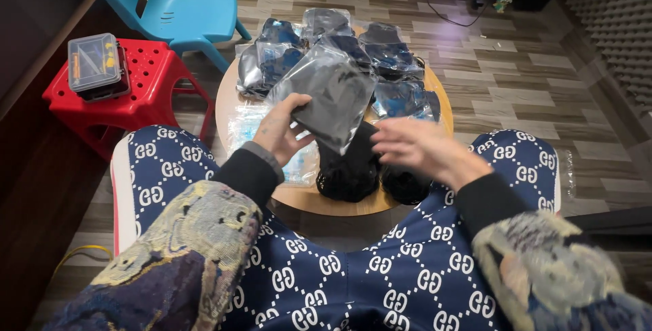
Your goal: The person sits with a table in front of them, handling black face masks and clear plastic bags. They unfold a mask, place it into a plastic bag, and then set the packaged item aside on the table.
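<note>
— From the head view, what do we hold?

— Our left hand (280, 130) grips a clear plastic bag with a dark item (331, 94), lifted over the round wooden table (305, 198), just above centre.

— And our right hand (415, 146)?

— Spread flat, blurred, holding nothing, at four o'clock from the bag, above loose black pieces (350, 171).

— Around us?

— A pile of filled bags (387, 56) at twelve o'clock; a red stool (146, 93) with a grey case (95, 64) at nine; a blue chair (180, 11) at eleven.
</note>
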